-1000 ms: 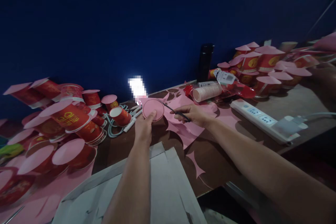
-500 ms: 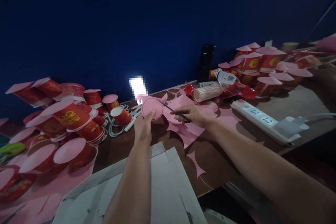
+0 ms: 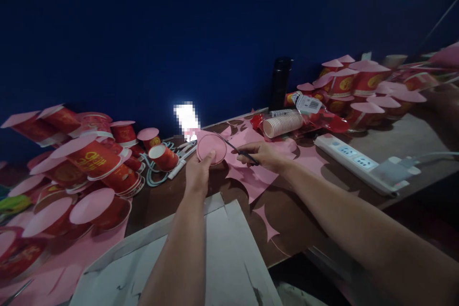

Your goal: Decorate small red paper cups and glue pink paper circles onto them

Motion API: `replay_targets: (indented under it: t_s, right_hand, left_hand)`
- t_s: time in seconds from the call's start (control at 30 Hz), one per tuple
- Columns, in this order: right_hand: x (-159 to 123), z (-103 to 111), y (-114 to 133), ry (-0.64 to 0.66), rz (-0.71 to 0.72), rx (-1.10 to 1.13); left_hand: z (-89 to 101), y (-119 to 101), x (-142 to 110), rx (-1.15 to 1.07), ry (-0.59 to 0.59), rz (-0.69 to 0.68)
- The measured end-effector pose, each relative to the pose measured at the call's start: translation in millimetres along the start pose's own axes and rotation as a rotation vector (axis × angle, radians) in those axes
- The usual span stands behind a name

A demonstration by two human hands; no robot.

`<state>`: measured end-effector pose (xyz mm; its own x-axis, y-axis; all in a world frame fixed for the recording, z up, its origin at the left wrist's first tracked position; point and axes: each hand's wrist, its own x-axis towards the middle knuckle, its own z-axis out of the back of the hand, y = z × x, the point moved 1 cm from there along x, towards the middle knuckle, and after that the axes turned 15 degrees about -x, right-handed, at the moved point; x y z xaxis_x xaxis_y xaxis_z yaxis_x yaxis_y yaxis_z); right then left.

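My left hand [image 3: 198,172] is closed on a pink paper disc [image 3: 210,146] with a round rim line around it; the thumb lies on its face and the other fingers are hidden beneath. What supports the disc underneath cannot be seen. My right hand [image 3: 264,155] grips black scissors [image 3: 247,156], whose blades point left and reach the disc's right edge. Behind and below the scissors lie pink paper offcuts [image 3: 253,184] with curved edges. A smaller pink scrap [image 3: 267,224] rests nearer me on the brown table [image 3: 297,229].
Red paper cups with pink tops [image 3: 95,160] crowd the left side, and more red cups [image 3: 346,83] stand at the back right. A stack of cups [image 3: 283,125], a black bottle [image 3: 281,81], a power strip [image 3: 353,162], a bright blurred screen [image 3: 187,119] and a white box [image 3: 229,253] are around.
The pink disc and my left hand have shifted slightly right, closer to the scissors. Both hands keep their hold. The whole view has shifted a little.
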<state>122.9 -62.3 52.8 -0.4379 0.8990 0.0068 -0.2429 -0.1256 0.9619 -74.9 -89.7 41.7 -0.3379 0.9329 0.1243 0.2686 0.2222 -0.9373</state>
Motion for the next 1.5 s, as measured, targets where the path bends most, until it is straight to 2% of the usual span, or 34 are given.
replay_targets:
  t_s: [0.17, 0.33, 0.7, 0.87, 1.27, 1.5]
  right_hand:
    - [0.1, -1.4, 0.3, -0.006, 0.001, 0.043]
    - [0.1, -1.0, 0.3, -0.023, -0.004, 0.007]
    - [2.6, 0.5, -4.6, -0.031, 0.032, -0.039]
    - [1.0, 1.4, -1.7, -0.026, 0.022, -0.048]
    - [1.6, 0.3, -2.1, -0.008, 0.019, 0.017]
    - [1.4, 2.6, -3.4, 0.022, 0.009, -0.049]
  left_hand:
    - [-0.6, 2.0, 1.1, -0.039, 0.003, -0.008]
    - [-0.9, -1.1, -0.2, -0.050, 0.015, 0.030]
    - [2.0, 3.1, 3.5, -0.060, 0.025, -0.020]
    - [1.6, 0.5, 2.3, -0.070, 0.034, 0.013]
    - [0.6, -3.8, 2.2, -0.127, -0.042, 0.035]
    - [1.8, -6.3, -0.1, 0.019, 0.006, 0.010]
